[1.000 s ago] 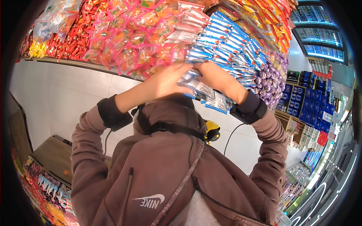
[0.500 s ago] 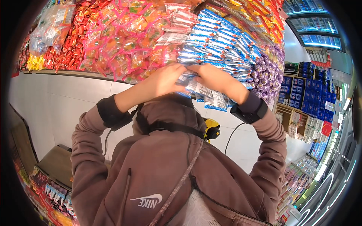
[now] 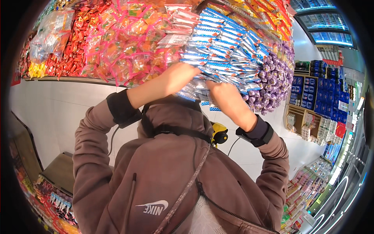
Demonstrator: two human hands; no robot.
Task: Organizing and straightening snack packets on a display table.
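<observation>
A large heap of long blue-and-white snack packets slopes toward me. At its near edge my left hand is closed, its fingertips curled against the packets. Just right of it and a little nearer, my right hand is closed too, fingers bent inward around the end of a packet. A small gap separates the two hands, with silvery packet ends showing there. My fingertips are partly hidden, so the exact grip is hard to see. Black bands circle both wrists.
Pink-edged clear sweet bags lie left of the packets, then red wrapped candies and a clear plastic bag. Purple-wrapped round sweets border the right side. Blue goods fill shelving farther right. A dark bench stands lower left.
My right hand has drawn nearer and away from the left hand. Several packet ends that hung over the near edge show less now. The view has shifted slightly.
</observation>
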